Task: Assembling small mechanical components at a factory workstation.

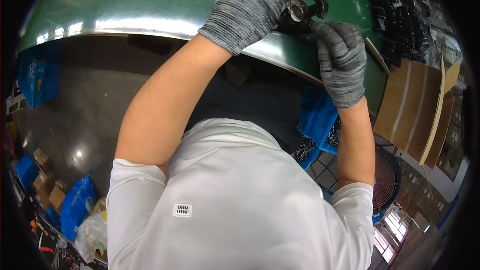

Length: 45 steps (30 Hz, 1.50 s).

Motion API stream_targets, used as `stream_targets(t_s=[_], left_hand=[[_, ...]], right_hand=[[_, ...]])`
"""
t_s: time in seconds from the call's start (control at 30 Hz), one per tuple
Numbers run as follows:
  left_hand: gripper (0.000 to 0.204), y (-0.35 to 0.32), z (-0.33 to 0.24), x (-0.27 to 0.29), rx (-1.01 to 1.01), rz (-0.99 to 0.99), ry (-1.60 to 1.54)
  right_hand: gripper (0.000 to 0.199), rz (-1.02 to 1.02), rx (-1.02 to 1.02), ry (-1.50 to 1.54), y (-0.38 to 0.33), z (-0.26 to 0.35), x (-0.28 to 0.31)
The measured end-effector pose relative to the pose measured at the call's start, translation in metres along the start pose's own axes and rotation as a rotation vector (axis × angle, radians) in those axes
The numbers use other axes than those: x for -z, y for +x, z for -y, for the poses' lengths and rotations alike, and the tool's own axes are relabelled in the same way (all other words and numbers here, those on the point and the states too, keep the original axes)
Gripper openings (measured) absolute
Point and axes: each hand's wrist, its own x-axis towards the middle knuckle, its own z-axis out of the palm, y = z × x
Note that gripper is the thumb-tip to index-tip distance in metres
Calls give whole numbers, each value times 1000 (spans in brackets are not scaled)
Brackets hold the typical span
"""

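Note:
Both my hands wear grey striped knit gloves with bare fingertips at the green worktable's metal front edge. My left hand (pixel 250 7) is closed around a black metal bracket (pixel 320 6) with curved, open arms and a bright round metal ring (pixel 297 12) in it. To the right of that part is my right hand (pixel 344 57), its fingers curled inward and the fingertips close against the bracket's lower side. Whatever those fingers hold, if anything, is hidden. Dark shapes beneath the ring are hard to make out.
Black bagged parts (pixel 400 17) are heaped at the table's right end, and more lie at the far left. An open cardboard box (pixel 412 110) stands at the right. Blue bins (pixel 320 120) with small parts sit below the table edge, near a round fan (pixel 386 177).

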Motion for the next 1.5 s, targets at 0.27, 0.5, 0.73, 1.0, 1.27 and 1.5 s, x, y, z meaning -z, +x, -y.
stream_targets(t_s=[0.27,0.5,0.73,1.0,1.27,1.5], left_hand=[[29,-4,-1,-3,-111,-65,108],[29,-3,-10,5,-12,18,-21],[29,6,1,-6,-141,-82,124],[25,-2,4,0,-59,155,-591],[20,19,3,-8,119,54,-46],[16,24,0,-13,442,122,-276]], right_hand=[[21,-9,-308,475,-8,4,-5],[23,45,-290,435,-6,6,-3],[27,-10,-312,397,-8,8,-12],[32,-51,-562,785,-8,11,-7],[33,-94,-413,702,-10,0,-18],[34,-664,157,681,-2,-7,-53]])
